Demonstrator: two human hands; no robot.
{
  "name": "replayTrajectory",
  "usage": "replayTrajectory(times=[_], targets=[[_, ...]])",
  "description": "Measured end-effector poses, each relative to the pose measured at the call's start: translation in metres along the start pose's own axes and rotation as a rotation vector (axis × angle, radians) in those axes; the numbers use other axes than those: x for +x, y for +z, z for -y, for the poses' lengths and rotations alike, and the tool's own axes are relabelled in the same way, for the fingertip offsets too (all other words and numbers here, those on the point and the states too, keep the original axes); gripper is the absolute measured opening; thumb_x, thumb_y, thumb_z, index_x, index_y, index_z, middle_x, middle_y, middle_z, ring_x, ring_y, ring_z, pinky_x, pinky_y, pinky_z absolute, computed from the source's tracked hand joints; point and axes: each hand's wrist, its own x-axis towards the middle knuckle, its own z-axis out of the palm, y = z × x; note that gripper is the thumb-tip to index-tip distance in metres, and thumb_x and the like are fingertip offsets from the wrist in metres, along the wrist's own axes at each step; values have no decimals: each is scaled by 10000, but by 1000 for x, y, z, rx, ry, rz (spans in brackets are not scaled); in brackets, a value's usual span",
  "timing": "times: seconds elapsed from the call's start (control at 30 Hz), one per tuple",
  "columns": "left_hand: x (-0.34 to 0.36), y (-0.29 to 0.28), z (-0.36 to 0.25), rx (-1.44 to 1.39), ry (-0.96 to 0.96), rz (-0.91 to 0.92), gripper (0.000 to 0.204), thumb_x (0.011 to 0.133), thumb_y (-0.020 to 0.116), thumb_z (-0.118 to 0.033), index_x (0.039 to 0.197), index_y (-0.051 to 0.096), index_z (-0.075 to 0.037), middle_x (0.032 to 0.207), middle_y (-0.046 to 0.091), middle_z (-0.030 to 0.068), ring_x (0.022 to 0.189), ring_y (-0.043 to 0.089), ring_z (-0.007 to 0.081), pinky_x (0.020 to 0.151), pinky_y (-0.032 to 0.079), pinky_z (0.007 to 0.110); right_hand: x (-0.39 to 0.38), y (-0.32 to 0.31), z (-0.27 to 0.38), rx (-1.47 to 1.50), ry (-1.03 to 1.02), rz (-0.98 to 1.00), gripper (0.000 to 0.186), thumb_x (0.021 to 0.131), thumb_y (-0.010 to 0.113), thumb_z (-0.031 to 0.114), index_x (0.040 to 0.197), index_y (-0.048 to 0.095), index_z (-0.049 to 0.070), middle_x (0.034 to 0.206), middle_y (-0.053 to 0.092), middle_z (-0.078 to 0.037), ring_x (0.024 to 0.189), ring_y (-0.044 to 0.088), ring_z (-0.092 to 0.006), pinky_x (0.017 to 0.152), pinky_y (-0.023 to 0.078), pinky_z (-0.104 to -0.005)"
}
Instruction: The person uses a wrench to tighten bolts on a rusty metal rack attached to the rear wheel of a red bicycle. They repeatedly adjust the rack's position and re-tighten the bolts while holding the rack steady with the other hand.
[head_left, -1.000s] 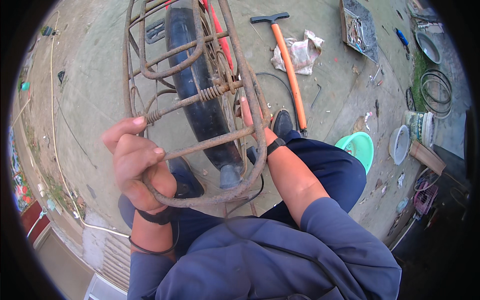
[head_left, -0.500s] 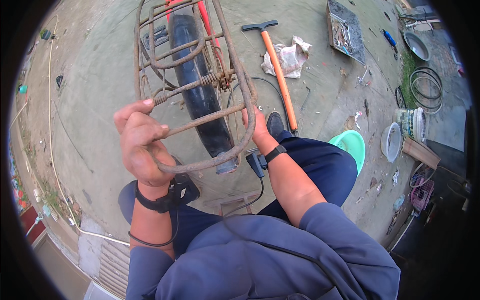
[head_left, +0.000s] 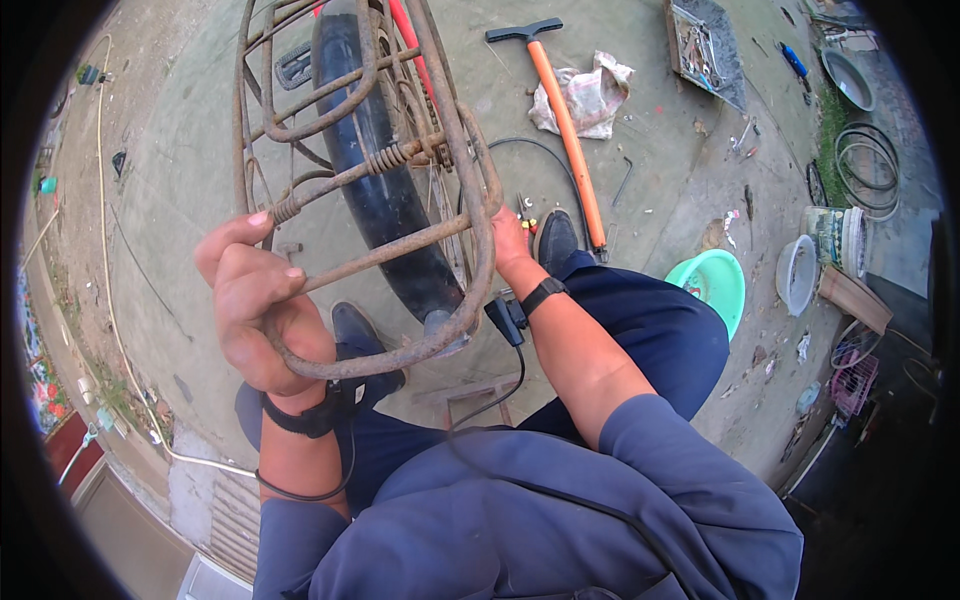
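Note:
A rusty bicycle rear rack (head_left: 385, 253) lies in front of me, above a wheel covered by a black mudguard (head_left: 368, 190). My left hand (head_left: 265, 310) is wrapped round the rack's near left corner, its thumb and fingers closed on the metal bar. Beside the wheel, on the rack's right side, my right hand (head_left: 513, 245) reaches low behind the outer bar. Its fingers are mostly hidden there, so whether they hold anything does not show. A coiled spring (head_left: 390, 160) sits on the rack's crossbar. Part of the red frame (head_left: 412, 45) shows beyond.
An orange hand pump (head_left: 566, 125) lies to the right, by a dirty cloth (head_left: 592, 97) and a hex key (head_left: 622, 181). Pliers (head_left: 528, 213) rest near my shoe. Farther right are a tool tray (head_left: 735, 88), a green basin (head_left: 737, 290), a white bowl (head_left: 797, 276) and coiled hose (head_left: 868, 170).
The rack and wheel have leaned to the left, and my left hand has moved left and nearer with the bar. My right hand stays low beside the wheel. The view has shifted slightly.

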Motion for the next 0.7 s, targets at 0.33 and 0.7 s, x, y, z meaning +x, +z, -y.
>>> replayTrajectory(times=[0.33, 0.7], targets=[[0, -3, -6, 55, -50, 43, 241, 1015, 549, -292, 944, 575, -62, 701, 519, 65, 1089, 552, 334, 935, 459, 453, 5, 2, 3, -164, -103, -80, 354, 995, 541, 450, 1165, 603, 146, 946, 697, -211, 919, 650, -460, 764, 504, -521], [1, -4, -5, 72, -21, 60, 213, 1023, 552, -268, 955, 566, -67, 724, 538, 75, 1070, 562, 333, 940, 475, 468, 3, 9, -5, -168, -173, -136, 364, 1009, 523, 442, 1175, 604, 128, 955, 695, -226, 929, 651, -465, 779, 509, -518]])
